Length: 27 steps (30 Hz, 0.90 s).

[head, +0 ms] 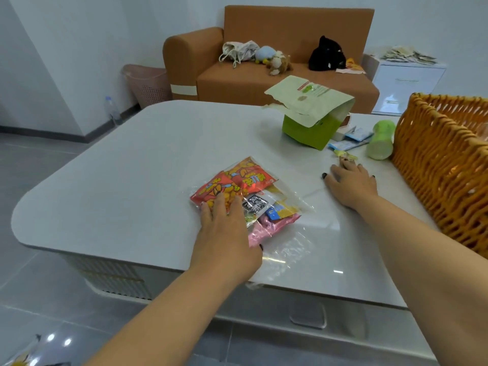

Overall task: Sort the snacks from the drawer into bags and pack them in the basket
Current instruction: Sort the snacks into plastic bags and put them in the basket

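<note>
A: Surface?

B: Glossy white table with rounded corners (111, 165), grey tiled floor (39, 286) below, white walls behind.

A: The snacks?

B: Clear plastic zip bag (280, 233) lay flat near the table's front edge, around the middle. Inside: two red-orange snack packets (237, 180), a black-and-white one, a blue-yellow one, a pink one (272, 225). The bag's open end reached the front edge.

A: Left hand?

B: Left hand (224, 233) pressed flat on the bag, fingers straight and close together, fingertips on the nearer red packet.

A: Right?

B: Right hand (351, 180) rested palm-down on the table right of the bag, fingers spread, dark nail polish. Fingertips touched a small yellow-green wrapped candy (346, 155). Whether it pinched it, couldn't tell.

A: Basket?

B: Orange woven wicker basket (435, 167) stood at the table's right edge, just beside the right hand.

A: Other stuff on top?

B: Toward the far right corner: green box with a pale torn paper flap (309, 122), light-blue sachets (351, 138) beside it, a pale green plastic bottle (381, 141) lying on its side against the basket.

A: Room?

B: Brown sofa (237, 75) behind the table with a cloth drawstring bag, plush toys (277, 59) and a black bag (327, 54). Pink laundry hamper (148, 85) left of the sofa, clear water bottle (112, 109) on the floor by the wall, white cabinet (406, 80) right of the sofa with papers on top.
</note>
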### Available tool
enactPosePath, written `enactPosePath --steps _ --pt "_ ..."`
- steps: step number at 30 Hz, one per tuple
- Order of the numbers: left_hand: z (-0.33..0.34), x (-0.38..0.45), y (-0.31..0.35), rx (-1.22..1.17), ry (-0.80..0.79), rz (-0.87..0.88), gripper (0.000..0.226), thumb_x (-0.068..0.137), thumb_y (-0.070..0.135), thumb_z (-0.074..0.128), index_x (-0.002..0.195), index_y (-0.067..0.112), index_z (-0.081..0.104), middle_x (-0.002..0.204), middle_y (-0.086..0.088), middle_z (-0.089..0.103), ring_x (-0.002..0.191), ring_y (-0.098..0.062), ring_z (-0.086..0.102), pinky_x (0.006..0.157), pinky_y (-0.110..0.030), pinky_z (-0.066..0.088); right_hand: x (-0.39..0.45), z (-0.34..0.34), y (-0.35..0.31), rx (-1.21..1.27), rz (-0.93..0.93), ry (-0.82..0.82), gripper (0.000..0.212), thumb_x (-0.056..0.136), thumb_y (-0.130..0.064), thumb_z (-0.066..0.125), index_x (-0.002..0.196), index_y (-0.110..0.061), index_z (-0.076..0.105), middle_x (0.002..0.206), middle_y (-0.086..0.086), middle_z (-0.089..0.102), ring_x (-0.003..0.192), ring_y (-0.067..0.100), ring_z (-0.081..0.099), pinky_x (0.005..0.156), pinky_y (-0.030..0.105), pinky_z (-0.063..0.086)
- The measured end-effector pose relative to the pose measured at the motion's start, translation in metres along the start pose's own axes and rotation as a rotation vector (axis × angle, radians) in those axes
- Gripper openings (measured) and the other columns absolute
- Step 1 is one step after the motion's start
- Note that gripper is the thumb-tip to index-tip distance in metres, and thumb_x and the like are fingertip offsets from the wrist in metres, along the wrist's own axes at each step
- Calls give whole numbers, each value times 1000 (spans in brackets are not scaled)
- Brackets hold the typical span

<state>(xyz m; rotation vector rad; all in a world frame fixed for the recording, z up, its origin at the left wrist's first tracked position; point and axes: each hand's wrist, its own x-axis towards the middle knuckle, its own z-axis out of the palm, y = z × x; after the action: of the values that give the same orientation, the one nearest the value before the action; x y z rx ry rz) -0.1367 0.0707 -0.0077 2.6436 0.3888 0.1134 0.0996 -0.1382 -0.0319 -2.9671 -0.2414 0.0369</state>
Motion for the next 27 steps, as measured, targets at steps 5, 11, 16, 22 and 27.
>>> enactPosePath --steps 5,11,16,22,27 --pt "1 -2 12 -32 -14 -9 80 87 33 61 151 16 16 159 -10 7 146 -35 -1 121 -47 6 -78 9 -3 239 -73 308 29 95 -15 50 114 -16 71 127 10 63 111 34 55 87 40 49" --pt "-10 -8 11 -84 -70 -26 75 91 30 58 151 13 18 160 -11 8 147 -37 3 121 -44 9 -154 -16 -11 518 238 127 70 79 -3 63 143 -23 45 133 13 43 113 33 51 89 39 48" --pt "-16 -19 4 -81 -83 -6 76 91 24 58 153 14 16 159 -8 17 147 -34 11 117 -43 23 -202 -29 -12 481 498 -117 92 72 -22 81 148 -16 30 143 20 34 125 39 41 102 45 43" --pt "-25 -24 -6 -69 -34 47 64 85 22 60 145 18 37 145 -5 40 136 -28 34 107 -43 38 -245 -24 -32 525 483 -124 85 67 -18 85 138 -18 37 136 16 28 118 38 40 95 38 44" --pt "-31 -24 -18 -69 36 123 72 67 39 50 138 25 49 139 -1 50 129 -26 45 100 -48 45 -256 -12 -48 488 183 -10 91 74 -5 72 146 -28 22 129 8 28 112 32 46 84 29 44"
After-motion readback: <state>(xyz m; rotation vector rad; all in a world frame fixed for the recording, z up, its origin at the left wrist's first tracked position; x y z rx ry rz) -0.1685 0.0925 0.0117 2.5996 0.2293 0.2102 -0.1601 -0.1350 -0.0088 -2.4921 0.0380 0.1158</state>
